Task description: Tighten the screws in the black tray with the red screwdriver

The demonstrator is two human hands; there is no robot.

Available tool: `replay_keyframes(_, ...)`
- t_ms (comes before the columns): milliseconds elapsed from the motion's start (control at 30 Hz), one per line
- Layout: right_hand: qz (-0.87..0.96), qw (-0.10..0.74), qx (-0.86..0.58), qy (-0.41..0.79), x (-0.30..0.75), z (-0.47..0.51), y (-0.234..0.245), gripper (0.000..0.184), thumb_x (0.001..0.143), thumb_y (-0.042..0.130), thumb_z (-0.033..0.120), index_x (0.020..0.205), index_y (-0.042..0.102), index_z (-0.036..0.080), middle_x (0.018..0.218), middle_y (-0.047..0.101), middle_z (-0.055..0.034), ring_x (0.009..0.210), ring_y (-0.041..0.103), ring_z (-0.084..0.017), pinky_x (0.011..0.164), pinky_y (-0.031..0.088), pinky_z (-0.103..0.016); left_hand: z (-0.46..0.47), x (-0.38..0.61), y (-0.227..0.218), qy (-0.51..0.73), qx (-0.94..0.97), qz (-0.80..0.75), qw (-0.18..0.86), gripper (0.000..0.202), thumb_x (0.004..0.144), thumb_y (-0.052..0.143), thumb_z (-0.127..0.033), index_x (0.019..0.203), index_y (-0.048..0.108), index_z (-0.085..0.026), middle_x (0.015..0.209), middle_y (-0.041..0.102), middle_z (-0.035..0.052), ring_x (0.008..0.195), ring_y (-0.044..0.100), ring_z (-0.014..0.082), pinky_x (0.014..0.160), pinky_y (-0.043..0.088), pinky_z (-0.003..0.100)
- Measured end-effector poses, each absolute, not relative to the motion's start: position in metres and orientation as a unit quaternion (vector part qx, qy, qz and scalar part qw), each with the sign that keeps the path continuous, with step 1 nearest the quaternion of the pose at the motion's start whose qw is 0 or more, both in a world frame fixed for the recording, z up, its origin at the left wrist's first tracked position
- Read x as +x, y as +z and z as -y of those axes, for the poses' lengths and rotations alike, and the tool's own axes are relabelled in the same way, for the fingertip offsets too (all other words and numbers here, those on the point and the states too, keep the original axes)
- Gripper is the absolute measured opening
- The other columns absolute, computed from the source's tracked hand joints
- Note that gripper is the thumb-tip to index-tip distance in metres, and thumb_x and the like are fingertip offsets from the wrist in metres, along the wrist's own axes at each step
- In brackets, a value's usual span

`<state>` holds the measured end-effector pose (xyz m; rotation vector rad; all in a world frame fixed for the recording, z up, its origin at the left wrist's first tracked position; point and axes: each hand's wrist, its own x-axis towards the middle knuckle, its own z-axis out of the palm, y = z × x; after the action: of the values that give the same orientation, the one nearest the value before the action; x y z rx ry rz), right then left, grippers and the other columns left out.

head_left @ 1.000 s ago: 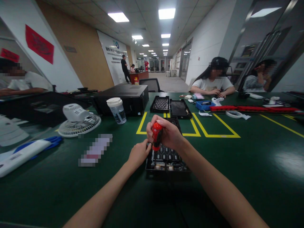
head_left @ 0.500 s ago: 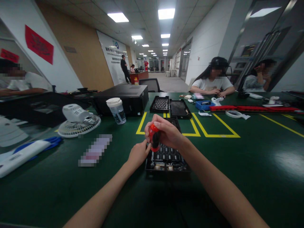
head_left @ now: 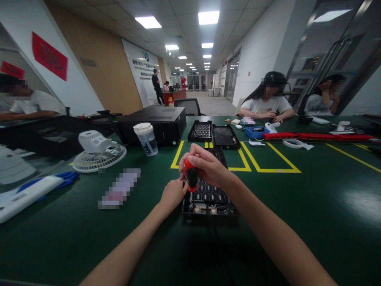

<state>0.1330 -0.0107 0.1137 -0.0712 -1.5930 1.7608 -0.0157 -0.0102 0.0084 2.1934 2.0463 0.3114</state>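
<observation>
A black plastic unit [head_left: 208,192] lies on the green table in front of me, with rows of dark oval cells and small parts along its near edge. My right hand [head_left: 205,165] is closed round a screwdriver [head_left: 191,174] with a red and black handle, held over the unit's left side. The screwdriver's tip cannot be made out. At the unit's left edge, my left hand [head_left: 173,194] has its fingers curled against the rim, close to the screwdriver. Some of its fingertips are hidden.
Farther back lie two more black units [head_left: 201,131], beside yellow tape lines and a large black box [head_left: 151,123]. A lidded cup [head_left: 145,138], a white fan [head_left: 99,153] and a blurred flat item stand left. A blue tray [head_left: 256,132] and a co-worker [head_left: 268,103] are at right.
The screwdriver's handle has shifted slightly left and leans differently, with my right fingers turning along. My left hand and the black unit stay in place.
</observation>
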Motion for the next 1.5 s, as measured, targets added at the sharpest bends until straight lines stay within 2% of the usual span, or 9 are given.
replay_keyframes(133, 0.628, 0.385, -0.033, 0.675, 0.133, 0.01, 0.114, 0.015, 0.082, 0.049, 0.026, 0.077, 0.038, 0.019, 0.075, 0.057, 0.0006, 0.062, 0.056, -0.009, 0.062, 0.047, -0.025, 0.009, -0.016, 0.006, 0.097, 0.731, -0.672, 0.068, 0.034, 0.087, 0.03, -0.037, 0.088, 0.058, -0.018, 0.086, 0.065, 0.0084, 0.082, 0.062, 0.0208, 0.069, 0.042, 0.027)
replay_keyframes(433, 0.656, 0.422, -0.061, 0.623, 0.133, 0.008, 0.115, 0.018, 0.079, 0.055, 0.027, 0.074, 0.04, 0.018, 0.074, 0.057, 0.0004, 0.065, 0.056, -0.01, 0.061, 0.047, -0.024, 0.009, -0.015, 0.006, 0.09, 0.727, -0.678, 0.059, 0.033, 0.087, 0.029, -0.035, 0.099, 0.055, -0.02, 0.084, 0.065, 0.0073, 0.077, 0.062, 0.0199, 0.065, 0.042, 0.025)
replay_keyframes(700, 0.687, 0.449, -0.09, 0.564, 0.134, 0.009, 0.119, 0.021, 0.074, 0.061, 0.029, 0.07, 0.044, 0.016, 0.071, 0.054, 0.0014, 0.067, 0.057, -0.01, 0.061, 0.046, -0.024, 0.009, -0.016, 0.006, 0.091, 0.73, -0.675, 0.058, 0.034, 0.087, 0.029, -0.036, 0.103, 0.053, -0.019, 0.083, 0.065, 0.0082, 0.078, 0.062, 0.0214, 0.065, 0.041, 0.026)
replay_keyframes(867, 0.693, 0.462, -0.111, 0.542, 0.134, 0.01, 0.12, 0.021, 0.074, 0.06, 0.029, 0.071, 0.043, 0.017, 0.069, 0.051, 0.0029, 0.066, 0.056, -0.009, 0.058, 0.045, -0.022, 0.008, -0.015, 0.006, 0.084, 0.727, -0.679, 0.062, 0.032, 0.087, 0.03, -0.036, 0.101, 0.054, -0.019, 0.083, 0.065, 0.0066, 0.078, 0.062, 0.0191, 0.065, 0.041, 0.024)
replay_keyframes(1000, 0.7, 0.47, -0.142, 0.519, 0.135, 0.013, 0.122, 0.023, 0.073, 0.061, 0.029, 0.07, 0.041, 0.017, 0.069, 0.05, 0.003, 0.063, 0.053, -0.008, 0.055, 0.043, -0.02, 0.009, -0.015, 0.006, 0.089, 0.728, -0.677, 0.06, 0.031, 0.087, 0.031, -0.035, 0.097, 0.055, -0.019, 0.085, 0.065, 0.0064, 0.079, 0.062, 0.0189, 0.066, 0.041, 0.024)
replay_keyframes(1333, 0.721, 0.468, -0.18, 0.478, 0.137, 0.02, 0.128, 0.026, 0.07, 0.064, 0.026, 0.069, 0.039, 0.017, 0.061, 0.041, 0.007, 0.045, 0.034, -0.001, 0.041, 0.027, -0.016, 0.009, -0.016, 0.006, 0.089, 0.726, -0.679, 0.07, 0.033, 0.086, 0.031, -0.038, 0.099, 0.055, -0.02, 0.083, 0.066, 0.0071, 0.075, 0.062, 0.0193, 0.063, 0.041, 0.024)
replay_keyframes(1500, 0.727, 0.468, -0.185, 0.468, 0.137, 0.023, 0.13, 0.026, 0.069, 0.064, 0.024, 0.069, 0.039, 0.018, 0.058, 0.038, 0.0082, 0.043, 0.037, -0.002, 0.039, 0.028, -0.015, 0.007, -0.016, 0.005, 0.087, 0.728, -0.677, 0.066, 0.032, 0.087, 0.03, -0.037, 0.096, 0.055, -0.019, 0.082, 0.066, 0.0066, 0.075, 0.062, 0.0193, 0.062, 0.04, 0.024)
